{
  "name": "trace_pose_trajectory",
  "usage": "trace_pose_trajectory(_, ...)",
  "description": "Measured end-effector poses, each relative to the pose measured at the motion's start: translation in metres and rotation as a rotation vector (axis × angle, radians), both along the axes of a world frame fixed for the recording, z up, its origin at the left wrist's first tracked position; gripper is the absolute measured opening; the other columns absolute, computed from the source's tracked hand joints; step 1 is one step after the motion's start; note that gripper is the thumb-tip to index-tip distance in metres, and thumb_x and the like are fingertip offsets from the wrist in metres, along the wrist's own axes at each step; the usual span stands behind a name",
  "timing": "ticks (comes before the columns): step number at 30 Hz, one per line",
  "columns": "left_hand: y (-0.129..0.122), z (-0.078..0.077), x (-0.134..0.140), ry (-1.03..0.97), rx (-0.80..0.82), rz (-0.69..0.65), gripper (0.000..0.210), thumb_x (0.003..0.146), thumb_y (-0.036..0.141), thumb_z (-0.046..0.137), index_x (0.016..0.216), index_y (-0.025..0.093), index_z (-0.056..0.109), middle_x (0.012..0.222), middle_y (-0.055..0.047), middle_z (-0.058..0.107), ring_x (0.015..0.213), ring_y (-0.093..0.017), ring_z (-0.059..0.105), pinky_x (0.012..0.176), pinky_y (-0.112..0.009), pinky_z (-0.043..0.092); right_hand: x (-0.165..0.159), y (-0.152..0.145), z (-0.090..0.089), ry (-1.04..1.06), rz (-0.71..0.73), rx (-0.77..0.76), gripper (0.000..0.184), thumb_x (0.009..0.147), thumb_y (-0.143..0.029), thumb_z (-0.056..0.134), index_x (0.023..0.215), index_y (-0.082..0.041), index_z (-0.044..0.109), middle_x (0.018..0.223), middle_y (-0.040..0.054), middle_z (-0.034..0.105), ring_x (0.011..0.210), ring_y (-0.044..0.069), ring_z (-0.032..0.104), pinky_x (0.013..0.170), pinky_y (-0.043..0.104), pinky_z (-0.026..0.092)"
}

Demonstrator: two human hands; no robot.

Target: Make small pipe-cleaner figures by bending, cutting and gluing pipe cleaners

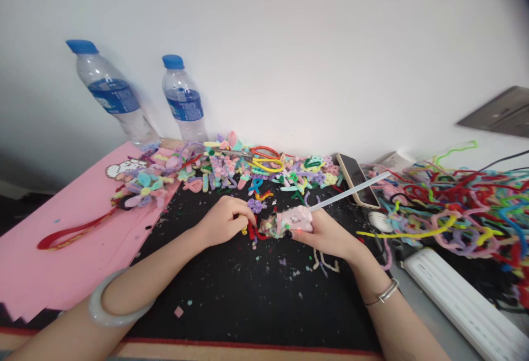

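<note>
My right hand (330, 234) is wrapped round a pale pink hot glue gun (294, 219), its nozzle end facing left. A long whitish glue stick (351, 190) juts from the back of the gun, up and to the right. Just left of the nozzle, my left hand (225, 220) has its fingers curled and pinched at a small red and yellow pipe cleaner piece (253, 231), partly covered by the fingertips. A purple pipe cleaner flower (255, 205) lies beyond the left fingertips. All this happens over a black mat (231, 300) strewn with scraps.
Two water bottles (184, 102) stand at the back left. Scissors (266, 163) rest on piled pipe cleaner shapes (219, 171) along the wall. A phone (357, 179), tangled pipe cleaners (446, 212) and a white power strip (463, 300) occupy the right; pink paper (82, 251) covers the left.
</note>
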State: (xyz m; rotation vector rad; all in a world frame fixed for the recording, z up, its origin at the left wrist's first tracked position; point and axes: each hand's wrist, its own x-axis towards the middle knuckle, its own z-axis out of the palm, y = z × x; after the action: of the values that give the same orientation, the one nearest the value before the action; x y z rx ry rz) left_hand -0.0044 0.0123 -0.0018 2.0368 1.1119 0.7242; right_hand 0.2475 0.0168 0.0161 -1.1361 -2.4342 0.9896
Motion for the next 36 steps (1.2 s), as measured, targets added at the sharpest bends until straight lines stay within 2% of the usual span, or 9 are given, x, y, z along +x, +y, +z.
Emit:
trace_pose_trajectory(12, 0.0001, -0.0009, -0.0004, 0.037, 0.002, -0.005, 0.034, 0.064, 0.004, 0.04, 0.068, 0.015, 0.072, 0.063, -0.001, 0.063, 0.054, -0.01, 0.053, 0.052, -0.019, 0.037, 0.0037, 0.001, 0.0017, 0.018, -0.02, -0.13, 0.007, 0.076, -0.02, 0.055, 0.072, -0.016, 0.052, 0.061, -0.0041, 0.046, 0.055, 0.009, 0.04, 0.051, 0.019, 0.034)
trace_pose_trajectory(15, -0.0007, -0.0002, 0.0, 0.049, 0.008, -0.008, 0.033, 0.064, 0.004, 0.041, 0.067, 0.015, 0.072, 0.062, -0.002, 0.063, 0.054, -0.01, 0.053, 0.051, -0.019, 0.036, 0.0042, 0.002, 0.0044, 0.019, -0.011, -0.104, 0.007, 0.076, -0.02, 0.056, 0.071, -0.016, 0.053, 0.062, -0.0038, 0.049, 0.056, 0.009, 0.041, 0.052, 0.019, 0.035)
trace_pose_trajectory(20, -0.0024, 0.0013, 0.0007, 0.021, 0.038, -0.001, 0.033, 0.063, 0.004, 0.041, 0.066, 0.014, 0.071, 0.06, -0.001, 0.062, 0.052, -0.009, 0.052, 0.05, -0.019, 0.036, 0.0065, 0.0043, 0.0036, 0.022, -0.001, -0.08, 0.01, 0.077, -0.022, 0.056, 0.083, -0.014, 0.059, 0.071, -0.0009, 0.056, 0.063, 0.011, 0.048, 0.058, 0.02, 0.039)
trace_pose_trajectory(24, -0.003, 0.0009, 0.0006, -0.027, 0.05, 0.021, 0.034, 0.063, 0.005, 0.04, 0.068, 0.014, 0.072, 0.06, -0.001, 0.062, 0.052, -0.01, 0.052, 0.051, -0.019, 0.036, 0.0062, 0.0043, 0.002, 0.009, -0.004, -0.065, 0.01, 0.076, -0.02, 0.056, 0.083, -0.014, 0.059, 0.073, -0.0005, 0.058, 0.064, 0.012, 0.05, 0.06, 0.02, 0.041)
trace_pose_trajectory(36, -0.0006, -0.0008, 0.0014, 0.023, 0.001, 0.002, 0.033, 0.062, 0.004, 0.042, 0.068, 0.014, 0.073, 0.063, -0.002, 0.064, 0.053, -0.01, 0.053, 0.05, -0.019, 0.036, 0.0022, 0.0025, 0.0017, 0.003, 0.001, -0.025, 0.012, 0.079, -0.025, 0.055, 0.083, -0.014, 0.06, 0.073, -0.0003, 0.059, 0.065, 0.012, 0.05, 0.062, 0.021, 0.04)
